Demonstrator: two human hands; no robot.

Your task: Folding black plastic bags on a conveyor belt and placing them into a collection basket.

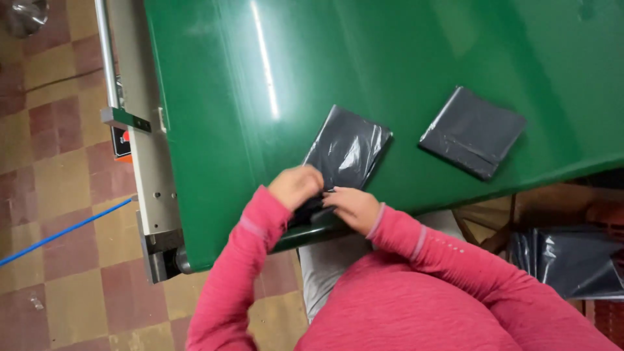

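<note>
Pinching one black folded bag [346, 153]: left hand [296, 186], right hand [354, 208], both closed.

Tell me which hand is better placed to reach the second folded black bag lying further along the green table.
Probably the right hand. It rests at the near edge of the folded black bag, on the side toward the second folded bag. The left hand would have to cross over it.

folded bag [348, 151] on table [214, 97] near edge | second folded bag [472, 132] to its right, apart
</note>
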